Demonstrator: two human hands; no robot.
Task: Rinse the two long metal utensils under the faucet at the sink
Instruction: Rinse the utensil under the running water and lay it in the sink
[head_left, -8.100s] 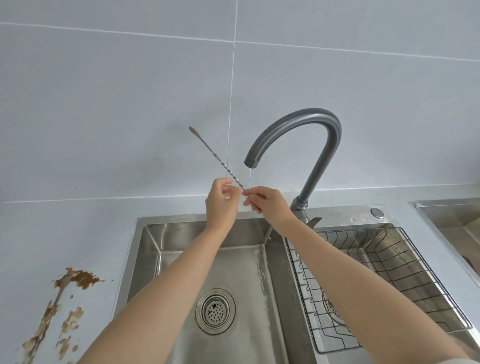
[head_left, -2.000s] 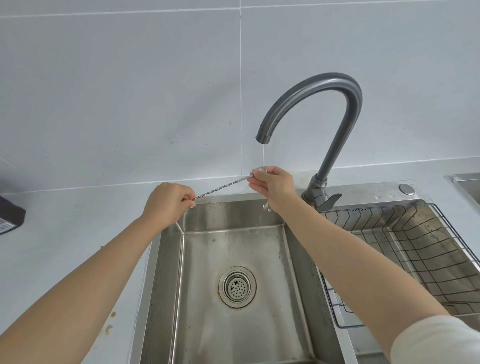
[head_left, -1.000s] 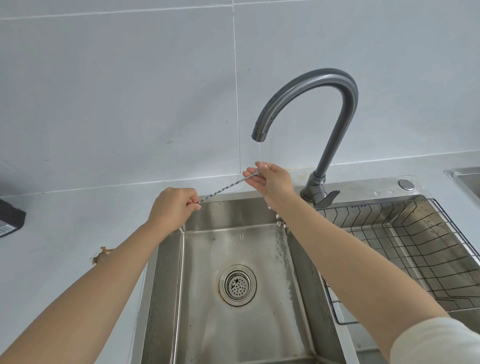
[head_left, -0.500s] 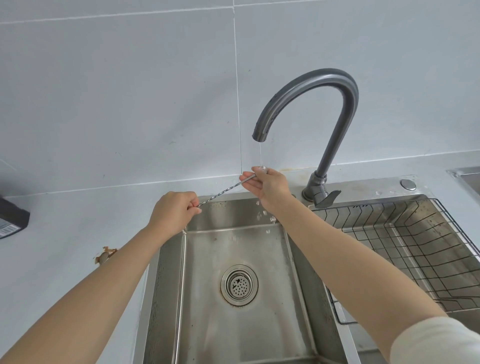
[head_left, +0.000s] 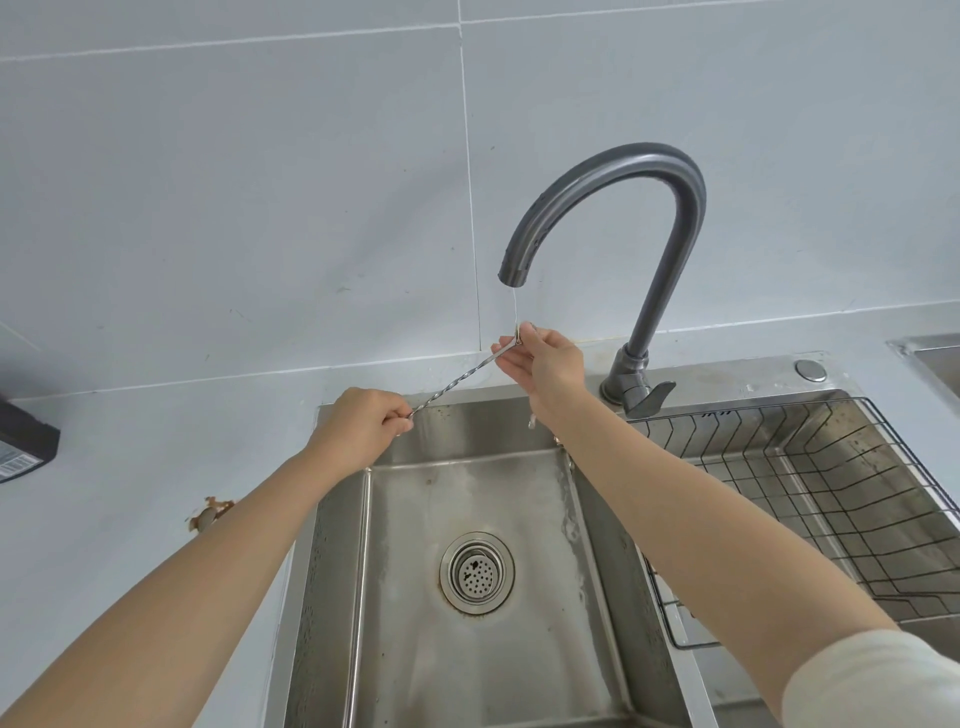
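Head view: what's changed?
— Your right hand (head_left: 548, 364) has raised one end of the long twisted silver metal utensil (head_left: 457, 376) into the thin stream (head_left: 514, 306) from the dark grey curved faucet (head_left: 639, 158), over the steel sink (head_left: 405, 597). Fingers (head_left: 506, 345) of both hands pinch it, left hand (head_left: 358, 431) lower. Rinsing continues.

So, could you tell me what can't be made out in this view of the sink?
Head view only:
1. The twisted metal utensil: its lower end is hidden inside the left hand, and its upper end is partly covered by the right hand.
2. A brown-smeared thing: mostly behind the left forearm, so unidentifiable.
3. The dark box: cut off by the left edge, label too small to read.
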